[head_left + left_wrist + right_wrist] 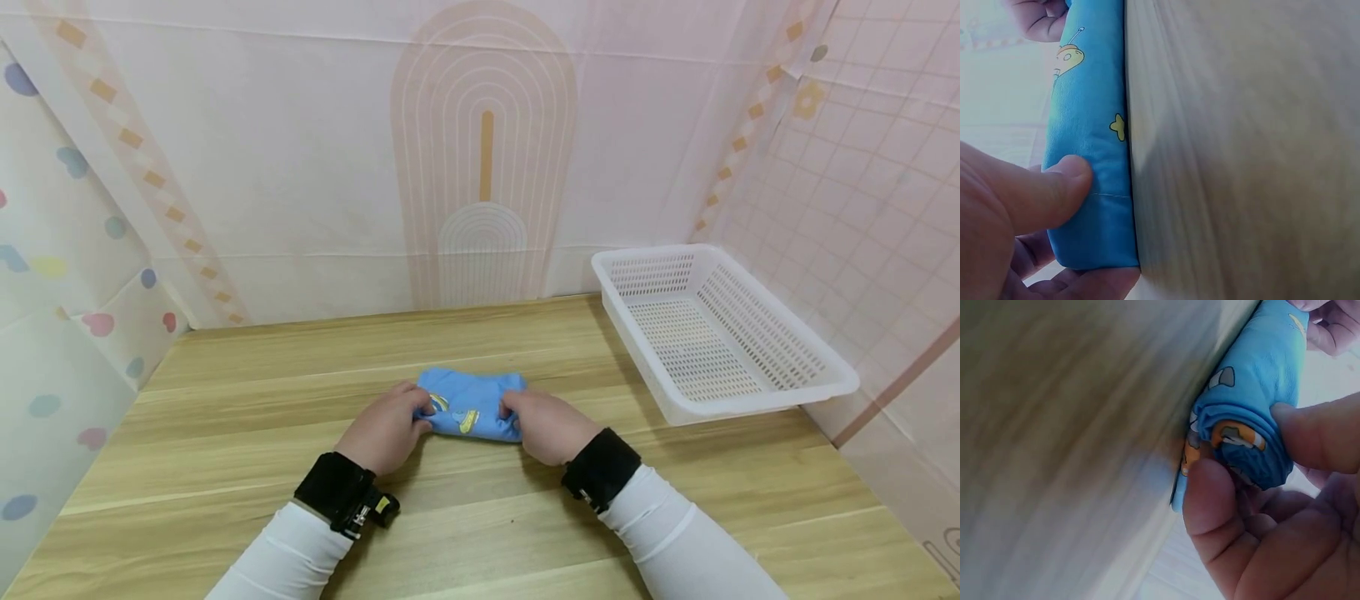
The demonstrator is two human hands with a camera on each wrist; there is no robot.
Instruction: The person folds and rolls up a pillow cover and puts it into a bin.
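A blue cloth point(480, 390) with small cartoon prints lies rolled up on the wooden table, its long side running left to right. My left hand point(386, 427) grips its left end; in the left wrist view the thumb point(1069, 181) presses on the roll and the other fingers are curled around the end. At the opposite end my right hand point(553, 427) pinches the roll between thumb and fingers. Spiral layers of the rolled cloth point(1241, 434) show at that end in the right wrist view, and a flat edge sticks out beneath the roll.
A white perforated plastic basket point(652, 367) stands at the right rear of the table point(300, 533), near the patterned wall covering point(315, 167). Both wrists wear black straps point(603, 468).
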